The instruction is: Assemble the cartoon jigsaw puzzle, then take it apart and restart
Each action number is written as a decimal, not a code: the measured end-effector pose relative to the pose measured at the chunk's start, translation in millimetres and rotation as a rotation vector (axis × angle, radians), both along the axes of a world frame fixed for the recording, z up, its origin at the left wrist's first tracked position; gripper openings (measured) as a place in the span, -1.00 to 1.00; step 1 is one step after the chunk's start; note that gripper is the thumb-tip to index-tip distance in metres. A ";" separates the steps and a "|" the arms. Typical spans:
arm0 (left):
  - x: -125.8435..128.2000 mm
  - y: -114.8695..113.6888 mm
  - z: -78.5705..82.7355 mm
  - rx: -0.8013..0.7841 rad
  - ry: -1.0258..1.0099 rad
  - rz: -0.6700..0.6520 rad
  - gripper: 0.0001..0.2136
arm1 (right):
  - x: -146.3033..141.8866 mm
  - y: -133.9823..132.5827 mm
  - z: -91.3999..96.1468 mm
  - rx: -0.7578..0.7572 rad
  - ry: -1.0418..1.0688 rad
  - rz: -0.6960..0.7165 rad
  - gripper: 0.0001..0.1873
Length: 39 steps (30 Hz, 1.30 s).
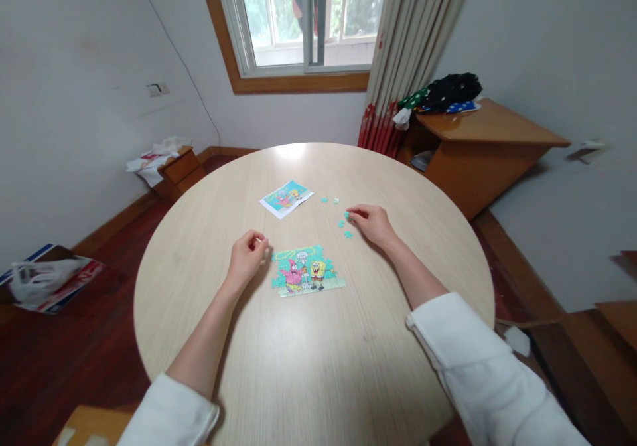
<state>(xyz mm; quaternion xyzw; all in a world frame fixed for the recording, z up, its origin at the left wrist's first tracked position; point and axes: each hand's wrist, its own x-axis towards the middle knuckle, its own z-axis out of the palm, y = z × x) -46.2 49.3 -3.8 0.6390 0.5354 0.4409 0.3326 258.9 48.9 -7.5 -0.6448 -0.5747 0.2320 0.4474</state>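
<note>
A mostly joined jigsaw puzzle of cartoon figures on a turquoise ground lies on the round table, its edge stepped in places. Just beyond its upper left corner rests my left hand, fingers loosely curled, with nothing visible in them. At the right, my right hand pinches a small turquoise puzzle piece at the tabletop between thumb and fingertips. Close by lie loose pieces: one turquoise piece, another nearer me, and a pair farther back, a turquoise one and a pale one.
A printed picture sheet with the same cartoon scene lies behind the puzzle, turned at an angle. Past the table stand a wooden desk with clothes on it, a curtain and a window. A plastic bag is at left.
</note>
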 end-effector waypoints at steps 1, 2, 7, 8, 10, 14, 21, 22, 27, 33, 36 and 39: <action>-0.2 0.3 -0.3 0.004 -0.002 -0.005 -0.83 | 5.7 -6.4 0.8 -0.040 0.045 0.022 -0.79; -0.4 0.5 -0.5 0.007 -0.005 -0.008 -0.83 | 11.2 -12.8 2.0 -0.079 0.086 0.040 -0.78; -0.3 0.3 0.5 0.007 -0.005 -0.006 -0.84 | 29.9 -36.2 12.4 -0.256 0.178 0.090 -0.78; -0.1 -0.3 1.5 0.005 -0.003 -0.006 -0.84 | 31.5 -38.0 14.0 -0.279 0.171 0.097 -0.80; 0.5 -1.6 4.2 -0.006 0.005 0.000 -0.85 | 33.2 -38.6 15.6 -0.312 0.126 0.103 -0.82; 1.7 -3.8 8.3 -0.016 0.024 0.022 -0.87 | 34.2 -33.8 14.4 -0.361 -0.059 0.068 -0.82; 1.0 -3.7 6.6 -0.005 0.033 0.012 -0.86 | 31.9 -30.7 19.5 -0.469 -0.224 0.016 -0.81; 0.9 -3.5 6.3 -0.004 0.035 0.009 -0.86 | 31.2 -31.0 21.0 -0.479 -0.234 0.011 -0.81; 0.9 -2.3 4.8 -0.008 0.033 0.001 -0.84 | 30.2 -31.7 24.3 -0.492 -0.273 -0.010 -0.76; 1.0 -0.9 2.8 -0.013 0.015 -0.004 -0.84 | 30.1 -30.8 19.0 -0.425 -0.202 -0.027 -0.84; 0.5 -0.7 2.4 -0.018 0.013 -0.004 -0.85 | 24.3 -29.3 18.4 -0.306 -0.227 -0.108 -0.87; -0.3 -0.2 1.6 -0.018 0.016 -0.006 -0.84 | 15.6 -26.3 16.1 -0.207 -0.325 -0.156 -0.82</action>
